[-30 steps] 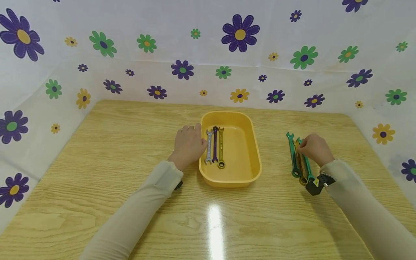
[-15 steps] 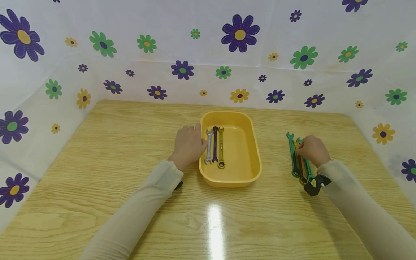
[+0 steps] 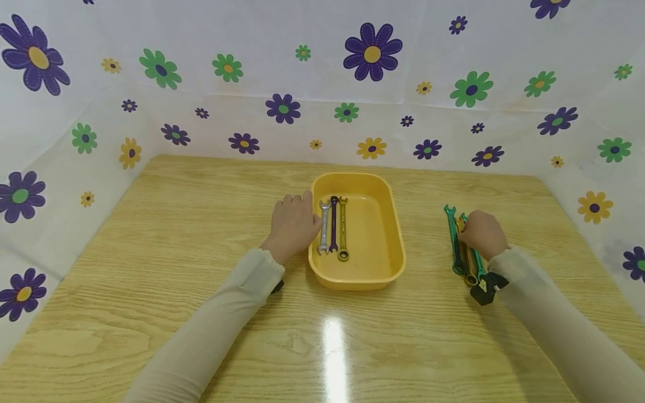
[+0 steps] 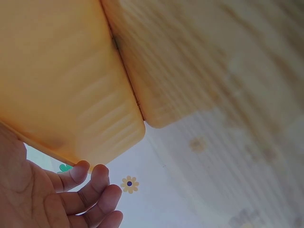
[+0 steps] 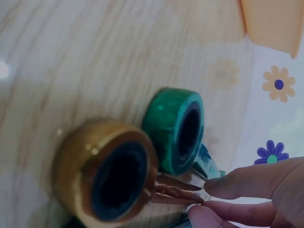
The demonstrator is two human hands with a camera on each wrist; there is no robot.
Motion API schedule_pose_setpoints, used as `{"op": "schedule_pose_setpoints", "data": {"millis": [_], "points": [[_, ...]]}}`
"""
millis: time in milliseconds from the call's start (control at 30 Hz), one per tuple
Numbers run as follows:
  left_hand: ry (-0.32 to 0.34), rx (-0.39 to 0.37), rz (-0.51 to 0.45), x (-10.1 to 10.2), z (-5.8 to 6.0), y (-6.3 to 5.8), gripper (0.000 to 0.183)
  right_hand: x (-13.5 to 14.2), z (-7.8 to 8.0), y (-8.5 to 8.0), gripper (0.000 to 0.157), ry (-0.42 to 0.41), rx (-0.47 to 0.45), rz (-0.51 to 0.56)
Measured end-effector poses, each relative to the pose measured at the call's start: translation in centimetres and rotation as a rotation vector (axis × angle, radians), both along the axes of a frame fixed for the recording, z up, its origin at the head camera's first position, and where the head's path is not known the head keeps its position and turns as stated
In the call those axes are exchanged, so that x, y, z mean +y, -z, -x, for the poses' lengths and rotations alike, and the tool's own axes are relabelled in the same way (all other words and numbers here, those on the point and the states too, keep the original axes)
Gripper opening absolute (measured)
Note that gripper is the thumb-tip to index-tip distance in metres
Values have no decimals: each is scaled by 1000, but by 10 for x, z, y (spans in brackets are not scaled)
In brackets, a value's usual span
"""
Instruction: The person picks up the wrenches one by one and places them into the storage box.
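My left hand holds the left rim of a yellow plastic tray, thumb over the edge. In the left wrist view its fingers curl loosely by the tray's outer wall. Inside the tray lie a silver wrench, a purple wrench and a yellow-gold wrench, side by side. To the right, my right hand pinches the shaft of a gold combination wrench, its ring end close in the right wrist view. Green wrenches flank it: one left, one right, partly hidden by the hand.
The wood-grain table carries the tray near its middle and the second group of wrenches on the right. A white flower-print cloth hangs behind and along both sides. A black wrist camera sits under the right cuff.
My right hand has shifted slightly left and down over the gold wrench. The left hand, the tray and the wrenches show no visible movement.
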State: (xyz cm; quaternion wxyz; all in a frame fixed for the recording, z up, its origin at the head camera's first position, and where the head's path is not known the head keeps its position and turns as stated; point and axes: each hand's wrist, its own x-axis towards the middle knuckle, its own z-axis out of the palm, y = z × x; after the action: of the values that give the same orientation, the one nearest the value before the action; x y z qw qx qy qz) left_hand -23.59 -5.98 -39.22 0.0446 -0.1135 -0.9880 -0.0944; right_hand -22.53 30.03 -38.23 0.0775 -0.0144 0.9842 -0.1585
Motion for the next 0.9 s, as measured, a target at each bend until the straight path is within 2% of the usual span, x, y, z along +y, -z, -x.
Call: {"op": "schedule_pose_setpoints", "data": {"millis": [200,433,900], "points": [[3,3,-1,0,-1,0,24,-2,1,2,38,14,9,-40],[1,-5,3,0,-2,-2,25,-4,3,3,21,35,21,-66],[5,-12,6,0,-1,-1,24,-8,3,2,24,18,43,-67]]}}
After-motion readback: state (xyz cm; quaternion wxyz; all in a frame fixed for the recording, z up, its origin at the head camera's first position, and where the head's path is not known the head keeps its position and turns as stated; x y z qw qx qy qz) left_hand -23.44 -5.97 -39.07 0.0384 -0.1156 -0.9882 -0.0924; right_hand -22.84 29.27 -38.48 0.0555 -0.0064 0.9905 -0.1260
